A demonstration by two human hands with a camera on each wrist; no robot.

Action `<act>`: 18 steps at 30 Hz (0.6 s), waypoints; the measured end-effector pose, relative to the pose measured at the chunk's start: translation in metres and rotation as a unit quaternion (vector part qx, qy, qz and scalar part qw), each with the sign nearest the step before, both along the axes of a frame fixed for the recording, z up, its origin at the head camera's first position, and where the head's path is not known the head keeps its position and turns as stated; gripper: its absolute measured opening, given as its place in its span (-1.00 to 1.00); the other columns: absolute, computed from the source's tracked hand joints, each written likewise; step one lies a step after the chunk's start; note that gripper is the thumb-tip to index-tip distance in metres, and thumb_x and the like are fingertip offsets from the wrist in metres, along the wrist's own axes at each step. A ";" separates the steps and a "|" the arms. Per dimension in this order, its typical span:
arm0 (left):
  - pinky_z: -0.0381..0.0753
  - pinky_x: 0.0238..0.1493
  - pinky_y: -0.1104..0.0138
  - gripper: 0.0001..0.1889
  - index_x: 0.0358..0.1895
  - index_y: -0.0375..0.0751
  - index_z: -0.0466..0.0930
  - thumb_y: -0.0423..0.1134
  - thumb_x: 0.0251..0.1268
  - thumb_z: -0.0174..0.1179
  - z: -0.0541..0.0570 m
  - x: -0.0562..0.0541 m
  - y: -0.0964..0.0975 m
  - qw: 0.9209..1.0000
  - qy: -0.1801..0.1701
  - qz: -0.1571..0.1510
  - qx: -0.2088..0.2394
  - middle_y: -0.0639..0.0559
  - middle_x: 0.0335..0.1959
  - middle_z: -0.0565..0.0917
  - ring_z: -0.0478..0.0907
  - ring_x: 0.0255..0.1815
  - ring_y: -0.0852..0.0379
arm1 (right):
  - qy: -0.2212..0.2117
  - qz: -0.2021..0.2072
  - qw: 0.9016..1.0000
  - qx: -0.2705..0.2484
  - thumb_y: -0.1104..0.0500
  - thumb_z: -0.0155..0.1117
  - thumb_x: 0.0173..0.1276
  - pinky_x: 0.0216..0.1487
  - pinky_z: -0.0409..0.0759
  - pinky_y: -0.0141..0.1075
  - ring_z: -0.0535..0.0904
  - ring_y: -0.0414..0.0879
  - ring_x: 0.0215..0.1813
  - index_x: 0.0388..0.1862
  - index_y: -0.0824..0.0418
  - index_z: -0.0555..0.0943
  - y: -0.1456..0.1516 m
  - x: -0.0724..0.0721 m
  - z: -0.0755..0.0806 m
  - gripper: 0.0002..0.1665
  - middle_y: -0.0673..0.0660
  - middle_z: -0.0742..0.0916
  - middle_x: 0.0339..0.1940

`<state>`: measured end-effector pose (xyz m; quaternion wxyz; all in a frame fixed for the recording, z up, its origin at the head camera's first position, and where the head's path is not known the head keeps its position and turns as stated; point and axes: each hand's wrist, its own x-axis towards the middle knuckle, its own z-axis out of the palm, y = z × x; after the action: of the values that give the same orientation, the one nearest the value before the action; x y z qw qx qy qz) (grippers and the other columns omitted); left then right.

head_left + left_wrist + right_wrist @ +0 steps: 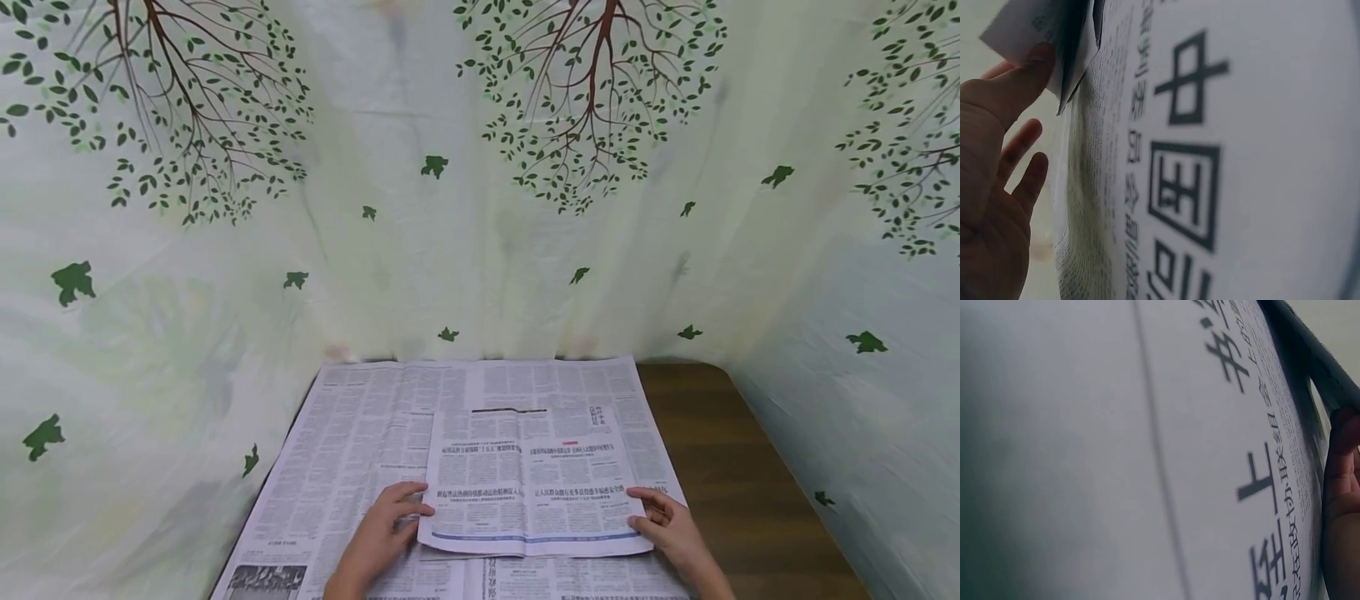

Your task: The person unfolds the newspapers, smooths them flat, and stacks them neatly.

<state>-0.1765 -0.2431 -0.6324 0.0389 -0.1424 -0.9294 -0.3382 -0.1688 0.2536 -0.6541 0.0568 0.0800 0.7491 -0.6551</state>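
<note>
Your left hand (382, 529) pinches the left edge of the folded newspaper (528, 487), thumb on top, other fingers loosely spread beneath. Your right hand (670, 527) holds the right edge, fingertips curled over the thin, matte, printed paper. That flat rectangle lies near the desk's front edge, on top of an open newspaper sheet (352, 450) covering the desk's left and middle. Dark wood-grain desk (738, 483) shows bare on the right. A soft, creased tree-print curtain (480, 192) closes off the back and sides.
</note>
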 end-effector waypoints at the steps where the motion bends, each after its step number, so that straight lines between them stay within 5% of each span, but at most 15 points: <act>1: 0.48 0.36 -0.05 -0.64 -0.19 0.31 0.81 -0.38 0.16 0.45 0.000 0.000 -0.001 1.000 0.001 -0.007 -0.001 0.25 0.22 0.68 0.54 0.35 -0.04 | 0.000 -0.002 1.000 0.001 0.37 0.47 0.25 -0.29 0.67 -0.34 0.67 -0.20 -0.29 0.33 0.40 0.53 -0.001 0.000 0.000 -0.35 0.17 0.77 -0.11; 7: 0.57 0.29 0.00 -0.74 -0.25 0.27 0.80 -0.31 0.15 0.48 -0.001 -0.004 -0.004 1.000 0.002 -0.015 -0.003 0.24 0.00 0.79 0.67 0.22 -0.01 | 0.004 -0.008 1.000 0.012 0.32 0.48 0.28 -0.25 0.64 -0.40 0.64 -0.28 -0.26 0.30 0.38 0.56 -0.001 0.000 0.000 -0.40 0.24 0.72 0.07; 11: 0.68 0.15 0.15 -0.89 -0.27 0.29 0.74 -0.14 0.29 0.40 0.001 -0.007 -0.005 1.000 -0.023 -0.001 0.014 0.29 -0.06 0.79 0.74 0.06 0.19 | 0.004 -0.016 1.000 0.011 0.25 0.44 0.36 -0.16 0.63 -0.43 0.65 -0.35 -0.15 0.32 0.36 0.56 -0.002 0.001 0.000 -0.43 0.27 0.66 0.26; 18: 0.68 0.04 0.32 -0.85 -0.15 0.36 0.66 -0.13 0.43 0.28 0.006 -0.008 -0.005 0.999 -0.033 0.010 0.037 0.44 -0.16 0.77 0.71 -0.03 0.37 | 0.030 -0.023 0.999 0.004 0.38 0.30 0.41 -0.41 0.57 -0.34 0.58 -0.20 -0.44 0.28 0.40 0.57 -0.005 0.003 0.003 -0.54 0.22 0.74 0.05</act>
<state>-0.1845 -0.2477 -0.6263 0.0173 -0.1202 -0.9183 -0.3768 -0.1659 0.2484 -0.6506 0.0187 0.0773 0.7509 -0.6556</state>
